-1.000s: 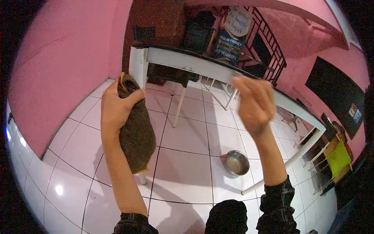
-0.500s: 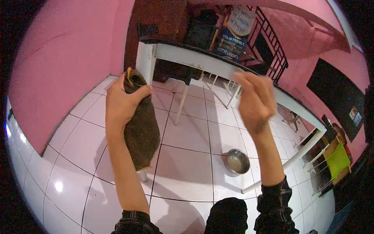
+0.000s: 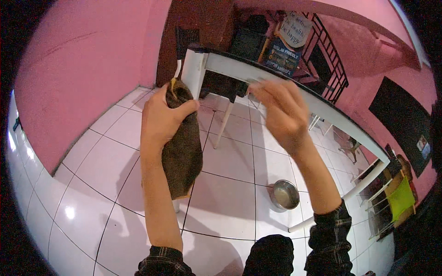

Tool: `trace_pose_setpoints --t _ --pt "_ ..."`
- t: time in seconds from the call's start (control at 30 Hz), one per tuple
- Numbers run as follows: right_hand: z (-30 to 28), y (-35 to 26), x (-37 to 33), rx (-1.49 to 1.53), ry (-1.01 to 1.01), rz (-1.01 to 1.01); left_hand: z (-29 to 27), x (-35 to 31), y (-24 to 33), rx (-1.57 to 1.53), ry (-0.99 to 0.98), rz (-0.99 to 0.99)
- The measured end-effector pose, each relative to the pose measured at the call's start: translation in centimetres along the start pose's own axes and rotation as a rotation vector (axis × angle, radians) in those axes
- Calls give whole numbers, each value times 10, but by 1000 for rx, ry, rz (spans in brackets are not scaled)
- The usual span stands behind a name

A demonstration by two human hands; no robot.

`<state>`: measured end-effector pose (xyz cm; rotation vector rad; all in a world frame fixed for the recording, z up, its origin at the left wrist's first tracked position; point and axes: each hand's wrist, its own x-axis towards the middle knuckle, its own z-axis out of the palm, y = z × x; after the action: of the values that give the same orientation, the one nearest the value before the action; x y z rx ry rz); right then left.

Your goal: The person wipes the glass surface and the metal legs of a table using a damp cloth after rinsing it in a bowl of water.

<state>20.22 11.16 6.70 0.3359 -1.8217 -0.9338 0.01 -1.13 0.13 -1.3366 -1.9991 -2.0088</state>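
My left hand point(image 3: 161, 115) is closed round the top of a dark brown cloth pouch point(image 3: 183, 154). Its fingers are behind the cloth and the thumb presses on the front, beside a dark opening edged with yellow. The pouch hangs upright below the grip and narrows toward a thin tan edge at the bottom. My right hand point(image 3: 283, 110) is raised in the air to the right, apart from the pouch. Motion smears its fingers, so I cannot see whether anything is between them.
A white table point(image 3: 230, 66) with a dark top stretches across ahead. On the tiled floor to the right stands a round metal bowl point(image 3: 284, 195). A pink wall point(image 3: 87, 69) rises on the left, and a green cloth chair point(image 3: 399, 197) is at far right.
The view has shifted slightly, so the left hand and pouch appear farther right. My right hand has moved left, closer to the pouch. The left hand's grip is the same.
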Motion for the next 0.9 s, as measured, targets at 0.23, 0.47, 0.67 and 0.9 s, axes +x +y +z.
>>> trace_pose_setpoints --t 0.23,0.47,0.67,0.9 --pt "2 5 18 47 -32 -5 7 2 1 -38 -4 7" --pt "-23 13 -6 13 -84 -76 3 -2 -5 11 5 30" --pt "-2 17 27 72 -100 -192 5 1 5 8 6 26" --pt "-24 23 2 46 -189 -223 5 -3 4 32 -8 15"
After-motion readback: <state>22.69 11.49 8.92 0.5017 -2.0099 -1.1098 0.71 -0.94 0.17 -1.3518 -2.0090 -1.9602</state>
